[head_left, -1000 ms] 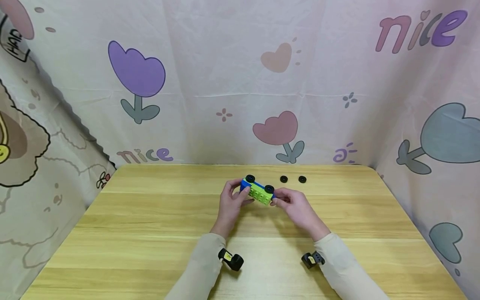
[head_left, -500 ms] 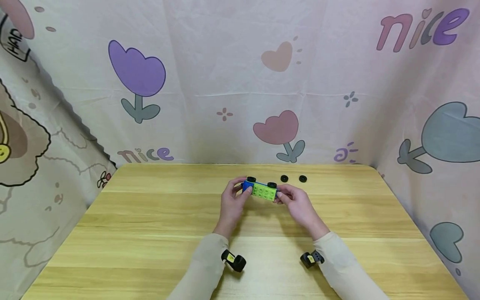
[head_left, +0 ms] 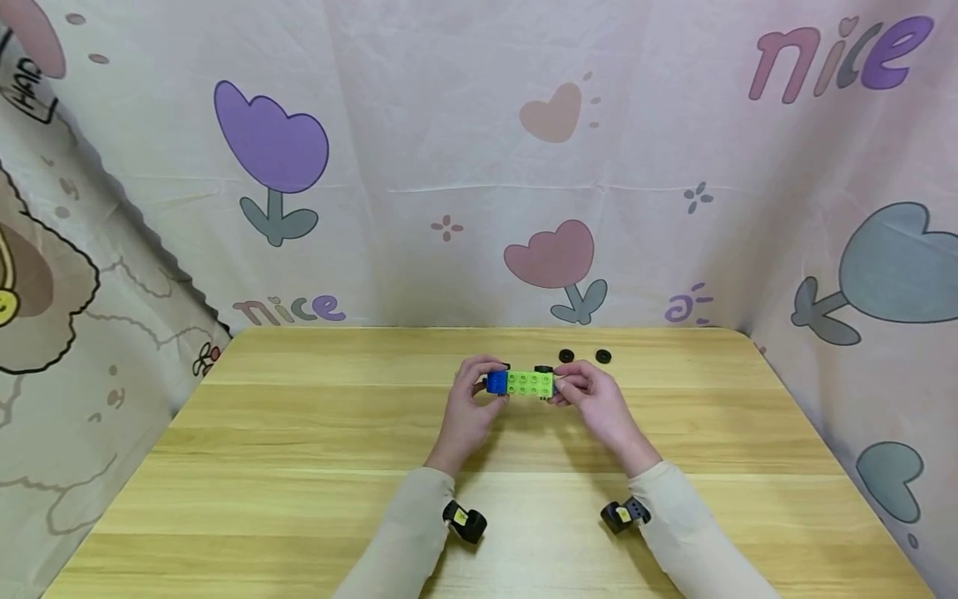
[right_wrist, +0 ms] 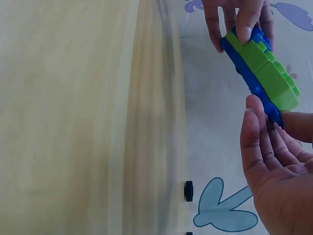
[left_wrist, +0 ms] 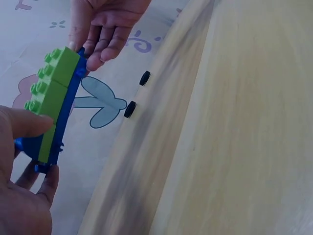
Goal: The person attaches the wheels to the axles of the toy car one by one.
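A toy car of building blocks [head_left: 530, 383], with lime-green studded bricks on a blue chassis, is held up between both hands above the far part of the table. My left hand [head_left: 466, 416] grips its blue end with thumb and fingers. At the opposite end, my right hand [head_left: 599, 405] pinches the chassis. Studs face up in the head view, and a black wheel [head_left: 544, 368] shows on the far side. In the left wrist view, the near side of the chassis [left_wrist: 62, 125] has small blue stubs and no wheel.
Two loose black wheels, a left one [head_left: 566, 356] and a right one [head_left: 603, 356], lie near the back edge of the wooden table [head_left: 299, 466]. Behind the table hangs a printed cloth [head_left: 419, 125]. Each wrist wears a small black camera.
The toy car has been turned from a tilted pose to nearly level, so its studs face up and its far wheels show less. My left thumb has shifted off its top.
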`<state>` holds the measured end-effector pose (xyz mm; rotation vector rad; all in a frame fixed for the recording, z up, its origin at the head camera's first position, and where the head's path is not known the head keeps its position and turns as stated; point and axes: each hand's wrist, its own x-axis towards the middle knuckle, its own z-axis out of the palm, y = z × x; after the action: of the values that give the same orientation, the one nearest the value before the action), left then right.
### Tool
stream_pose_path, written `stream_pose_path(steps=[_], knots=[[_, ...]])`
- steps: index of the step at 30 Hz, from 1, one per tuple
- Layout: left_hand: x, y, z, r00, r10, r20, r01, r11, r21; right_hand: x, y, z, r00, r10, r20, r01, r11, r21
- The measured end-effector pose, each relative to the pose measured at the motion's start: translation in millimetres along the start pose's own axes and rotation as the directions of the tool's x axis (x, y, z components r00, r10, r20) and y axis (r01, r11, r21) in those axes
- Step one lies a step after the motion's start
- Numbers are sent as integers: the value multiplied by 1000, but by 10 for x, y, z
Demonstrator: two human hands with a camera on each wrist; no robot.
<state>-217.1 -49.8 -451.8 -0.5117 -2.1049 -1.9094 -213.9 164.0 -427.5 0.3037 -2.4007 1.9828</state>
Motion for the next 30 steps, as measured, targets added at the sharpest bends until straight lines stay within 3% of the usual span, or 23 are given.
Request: stream_pose_path(steps=[8,17,20,25,30], knots=[[-32,4,-36,1000,-23,-4,23,992,127,17,-18,-21,1000,3,-13,-3,1000,15],[-41,62,-41,999,-3,36,-2,990,142,33,-7,-48,1000,1,-8,-1,1000,20],[-36,8,-44,998,7,59,-17,984,177,34,-2,-52,1000,8,-7,-8,999,31],[-54,6,-42,996,-51,79,34,979,200,21,-30,-52,999,10,-30,-9,999,45],[-82,24,-41,986,-125,113,107,982,157,-6,-74,-47,998,-21,-58,24,998,55]])
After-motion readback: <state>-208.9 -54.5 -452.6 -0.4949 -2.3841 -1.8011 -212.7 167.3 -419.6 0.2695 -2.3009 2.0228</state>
